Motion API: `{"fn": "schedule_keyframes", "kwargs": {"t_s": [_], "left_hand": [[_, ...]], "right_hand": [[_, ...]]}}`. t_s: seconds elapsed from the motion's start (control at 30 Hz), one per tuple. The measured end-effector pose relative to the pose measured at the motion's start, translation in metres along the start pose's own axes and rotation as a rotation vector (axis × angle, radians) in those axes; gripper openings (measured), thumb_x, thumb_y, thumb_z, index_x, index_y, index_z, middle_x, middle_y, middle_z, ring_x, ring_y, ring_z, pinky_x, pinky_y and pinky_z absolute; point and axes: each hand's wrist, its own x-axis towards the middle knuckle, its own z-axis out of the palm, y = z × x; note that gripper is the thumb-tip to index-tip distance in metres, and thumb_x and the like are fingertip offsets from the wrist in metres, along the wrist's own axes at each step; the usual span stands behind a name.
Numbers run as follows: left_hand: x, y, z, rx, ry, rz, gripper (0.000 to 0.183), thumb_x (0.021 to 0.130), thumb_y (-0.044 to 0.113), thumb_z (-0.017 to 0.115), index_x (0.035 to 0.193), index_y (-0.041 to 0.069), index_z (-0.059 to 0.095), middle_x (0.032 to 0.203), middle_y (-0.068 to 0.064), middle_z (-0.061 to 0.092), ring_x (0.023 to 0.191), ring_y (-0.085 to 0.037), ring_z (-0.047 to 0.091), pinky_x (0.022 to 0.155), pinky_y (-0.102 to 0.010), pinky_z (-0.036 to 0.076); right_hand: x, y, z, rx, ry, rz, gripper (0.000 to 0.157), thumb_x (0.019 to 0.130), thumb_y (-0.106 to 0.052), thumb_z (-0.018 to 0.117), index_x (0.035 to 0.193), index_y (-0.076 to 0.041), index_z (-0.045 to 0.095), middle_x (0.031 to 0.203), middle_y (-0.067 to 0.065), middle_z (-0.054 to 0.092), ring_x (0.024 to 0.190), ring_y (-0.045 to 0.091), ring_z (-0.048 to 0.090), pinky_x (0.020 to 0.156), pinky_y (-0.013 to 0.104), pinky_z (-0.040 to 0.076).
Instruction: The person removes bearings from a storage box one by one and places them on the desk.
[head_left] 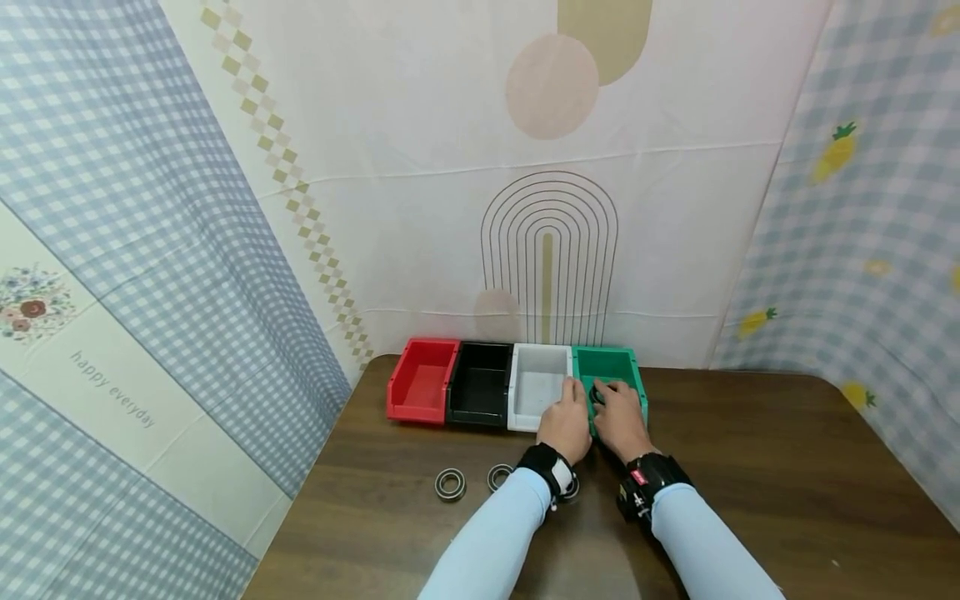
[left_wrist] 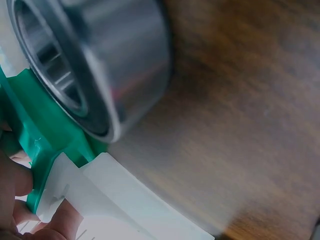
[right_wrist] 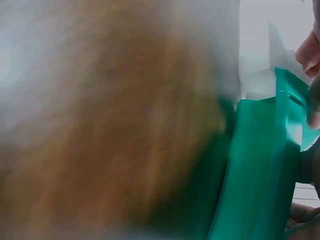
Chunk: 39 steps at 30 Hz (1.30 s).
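Observation:
My left hand (head_left: 567, 425) is at the seam between the white bin (head_left: 542, 375) and the green bin (head_left: 606, 362). In the left wrist view its fingers (left_wrist: 15, 180) grip the adjoining walls of both bins from either side. Reaching over the green bin's front, my right hand (head_left: 624, 423) pinches a dark ring-shaped bearing (head_left: 597, 395) inside it. The right wrist view has the green bin's side wall (right_wrist: 255, 165) close up, with fingertips at its right edge. A bearing (left_wrist: 135, 60) on the table looms large in the left wrist view.
A red bin (head_left: 422, 379) and a black bin (head_left: 482, 383) continue the row to the left, against the fabric backdrop. In front, bearings (head_left: 450, 484) lie on the brown table (head_left: 375, 533); my left forearm and wrist partly cover two of them.

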Motion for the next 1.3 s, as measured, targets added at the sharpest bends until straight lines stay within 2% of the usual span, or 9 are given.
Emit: {"fn": "schedule_keyframes", "kwargs": {"t_s": [0.37, 0.5, 1.03, 1.3], "left_hand": [[0.001, 0.003, -0.004, -0.019, -0.055, -0.032, 0.079, 0.081, 0.038, 0.078, 0.146, 0.005, 0.047, 0.144, -0.009, 0.048, 0.05, -0.004, 0.05, 0.043, -0.016, 0.043], [0.0, 0.004, -0.005, -0.022, -0.056, -0.038, 0.079, 0.081, 0.037, 0.078, 0.147, 0.006, 0.047, 0.144, -0.009, 0.048, 0.051, -0.004, 0.052, 0.043, -0.017, 0.043], [0.001, 0.008, -0.011, -0.019, -0.061, -0.042, 0.077, 0.082, 0.038, 0.078, 0.146, 0.006, 0.048, 0.144, -0.008, 0.048, 0.048, -0.003, 0.048, 0.042, -0.016, 0.041], [0.0, 0.005, -0.004, 0.009, -0.039, -0.035, 0.078, 0.082, 0.039, 0.077, 0.146, 0.006, 0.048, 0.143, -0.009, 0.049, 0.043, -0.003, 0.042, 0.039, -0.017, 0.038]], "right_hand": [[-0.002, 0.004, 0.003, -0.011, 0.025, -0.029, 0.049, 0.098, -0.011, 0.057, 0.145, -0.003, 0.05, 0.142, 0.028, 0.047, 0.128, 0.046, 0.043, 0.105, 0.062, 0.04], [-0.003, 0.005, 0.003, -0.022, 0.04, -0.04, 0.048, 0.097, -0.012, 0.057, 0.144, -0.003, 0.05, 0.141, 0.028, 0.047, 0.129, 0.045, 0.043, 0.106, 0.062, 0.04], [-0.009, 0.008, 0.002, -0.035, 0.071, -0.054, 0.049, 0.098, -0.014, 0.058, 0.145, -0.004, 0.049, 0.137, 0.027, 0.045, 0.124, 0.042, 0.04, 0.102, 0.059, 0.042], [-0.011, 0.003, -0.001, -0.041, 0.054, -0.058, 0.05, 0.098, -0.015, 0.057, 0.146, -0.004, 0.048, 0.137, 0.026, 0.044, 0.125, 0.042, 0.04, 0.101, 0.06, 0.042]]}}
